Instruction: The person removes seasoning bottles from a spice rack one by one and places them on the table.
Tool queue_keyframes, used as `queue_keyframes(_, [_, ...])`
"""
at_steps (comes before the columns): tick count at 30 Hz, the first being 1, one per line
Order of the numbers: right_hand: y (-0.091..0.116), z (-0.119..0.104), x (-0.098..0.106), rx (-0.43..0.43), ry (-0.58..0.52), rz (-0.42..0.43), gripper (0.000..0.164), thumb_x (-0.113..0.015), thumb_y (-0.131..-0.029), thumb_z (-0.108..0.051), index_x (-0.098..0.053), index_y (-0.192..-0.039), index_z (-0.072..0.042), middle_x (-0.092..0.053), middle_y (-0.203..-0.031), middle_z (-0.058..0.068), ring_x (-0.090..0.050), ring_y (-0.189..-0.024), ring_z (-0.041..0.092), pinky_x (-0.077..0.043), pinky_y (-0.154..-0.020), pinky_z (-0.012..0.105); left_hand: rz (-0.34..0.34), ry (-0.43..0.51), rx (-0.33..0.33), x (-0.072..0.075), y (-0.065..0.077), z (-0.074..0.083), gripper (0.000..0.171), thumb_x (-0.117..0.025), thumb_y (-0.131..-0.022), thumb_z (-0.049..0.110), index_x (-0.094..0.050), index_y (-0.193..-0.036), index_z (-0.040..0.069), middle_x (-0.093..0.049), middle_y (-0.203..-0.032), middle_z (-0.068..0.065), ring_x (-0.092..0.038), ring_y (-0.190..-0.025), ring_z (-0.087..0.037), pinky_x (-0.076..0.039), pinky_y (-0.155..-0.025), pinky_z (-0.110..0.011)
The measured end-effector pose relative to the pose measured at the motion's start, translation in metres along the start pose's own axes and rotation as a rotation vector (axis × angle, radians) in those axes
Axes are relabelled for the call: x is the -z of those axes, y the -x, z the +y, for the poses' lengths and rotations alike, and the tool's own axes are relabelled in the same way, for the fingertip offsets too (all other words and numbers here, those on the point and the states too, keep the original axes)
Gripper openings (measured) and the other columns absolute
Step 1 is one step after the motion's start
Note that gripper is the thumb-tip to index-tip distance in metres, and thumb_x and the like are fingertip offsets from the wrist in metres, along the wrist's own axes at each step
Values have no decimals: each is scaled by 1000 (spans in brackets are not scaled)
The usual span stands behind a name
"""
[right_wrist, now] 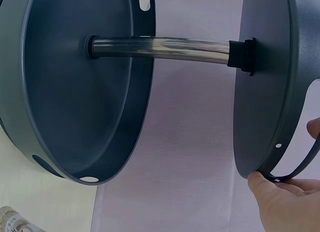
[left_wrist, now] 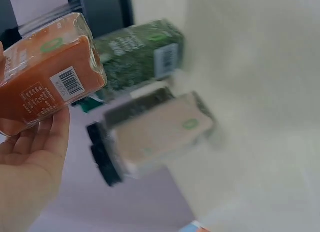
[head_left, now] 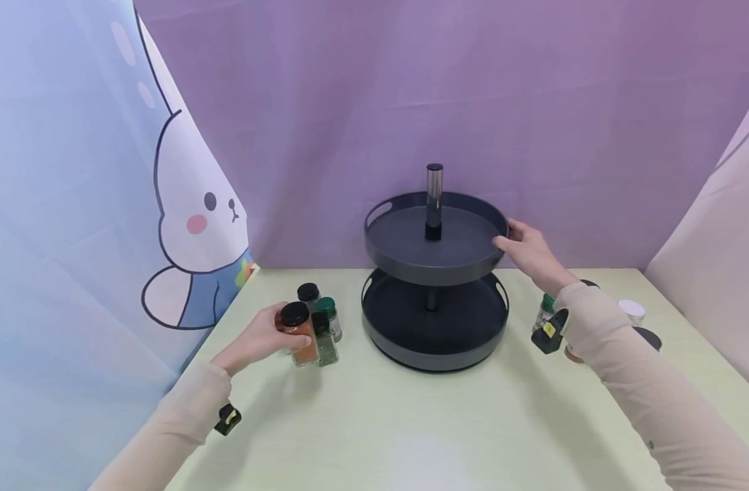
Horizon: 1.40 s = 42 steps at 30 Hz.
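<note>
My left hand [head_left: 257, 339] grips a square clear spice jar [head_left: 305, 351] of orange powder with a black lid, above the table. Close behind it stand a jar of green herbs [head_left: 328, 349], a green-lidded jar [head_left: 327, 308] and a black-lidded jar [head_left: 309, 293]. A jar of pale powder [left_wrist: 160, 134] also shows in the left wrist view. My right hand [head_left: 531, 257] holds the handle side of the dark upper tray [head_left: 429, 274] of a two-tier stand, thumb on one side and fingers on the other. Below it, the lower tray [head_left: 432, 361] rests on the table.
A metal post [head_left: 434, 198] rises through the trays. At the right, partly behind my right sleeve, are a green-lidded jar [head_left: 544, 312], a white-lidded container [head_left: 632, 311] and a black lid [head_left: 649, 337]. A purple cloth [head_left: 325, 136] hangs behind the pale table [head_left: 405, 436].
</note>
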State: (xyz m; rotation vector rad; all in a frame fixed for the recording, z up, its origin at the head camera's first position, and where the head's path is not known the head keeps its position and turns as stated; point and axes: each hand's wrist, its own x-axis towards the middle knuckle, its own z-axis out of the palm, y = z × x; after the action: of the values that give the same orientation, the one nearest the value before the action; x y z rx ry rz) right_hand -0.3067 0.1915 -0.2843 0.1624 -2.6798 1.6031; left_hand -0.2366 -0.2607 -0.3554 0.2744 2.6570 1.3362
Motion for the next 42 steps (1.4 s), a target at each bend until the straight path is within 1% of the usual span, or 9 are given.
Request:
queue_keyframes(2, [0,0,0,4,-6,1,67,-44,-94,-23,-8,-146,-2,-26,-147,23,-27,-135,34,-24,-110,52,7,-6,10,1,2,-7,53,-77,-73,29,-52,-112,4,-62,-103,-11,-59,-90,-19,-51,-77,-33])
queue_keyframes(5, [0,-1,1,3,-6,3,67,-44,-94,-22,-8,-147,-2,-26,-147,22,-27,-135,34,-24,-110,51,26,-8,47,2,4,-15,52,-77,-72,28,-53,-112,4,-62,-103,-11,-59,-90,-19,-51,-78,-33])
queue_keyframes(9, [-1,-2,2,-1,-2,4,68,-45,-93,-22,-7,-147,-3,-25,-148,21,-26,-136,33,-25,-110,51,46,-4,75,2,5,-25,56,-77,-72,27,-52,-115,2,-62,-105,-12,-59,-91,-19,-51,-80,-35])
queue_keyframes(12, [-1,-2,1,0,-7,3,68,-44,-94,-23,-7,-147,-3,-24,-148,21,-26,-135,33,-25,-110,51,61,-1,77,1,5,-32,57,-77,-72,26,-51,-116,2,-62,-105,-13,-59,-91,-20,-50,-80,-34])
queue_keyframes(15, [0,-2,0,0,-13,-1,68,-44,-94,-24,-6,-147,-3,-24,-148,22,-26,-135,33,-24,-110,51,87,-5,89,0,4,-40,54,-78,-71,26,-52,-113,4,-62,-103,-11,-58,-91,-20,-49,-79,-32])
queue_keyframes(22, [0,0,1,-12,-14,-8,69,-45,-94,-23,-6,-147,-4,-24,-148,21,-26,-136,33,-24,-110,51,134,-44,85,-5,-2,-55,56,-79,-69,28,-53,-113,5,-62,-105,-10,-56,-96,-21,-47,-81,-33])
queue_keyframes(26, [0,0,0,-13,-21,-10,69,-45,-94,-23,-6,-147,-4,-23,-149,20,-25,-136,33,-24,-110,50,156,-55,102,-7,-4,-59,58,-80,-69,28,-53,-115,6,-61,-107,-10,-56,-99,-21,-46,-84,-34])
queue_keyframes(34, [-1,0,1,-12,-13,4,68,-45,-94,-24,-6,-147,-4,-23,-149,21,-24,-136,33,-23,-110,51,173,-80,106,-12,-8,-58,64,-80,-68,31,-51,-118,4,-59,-114,-13,-53,-107,-26,-44,-91,-45])
queue_keyframes(42, [-1,1,1,-19,-10,-2,69,-45,-94,-24,-6,-147,-4,-23,-149,20,-24,-136,33,-24,-110,51,186,-78,101,-18,-9,-62,64,-80,-68,31,-51,-118,3,-60,-112,-13,-54,-105,-25,-45,-90,-43])
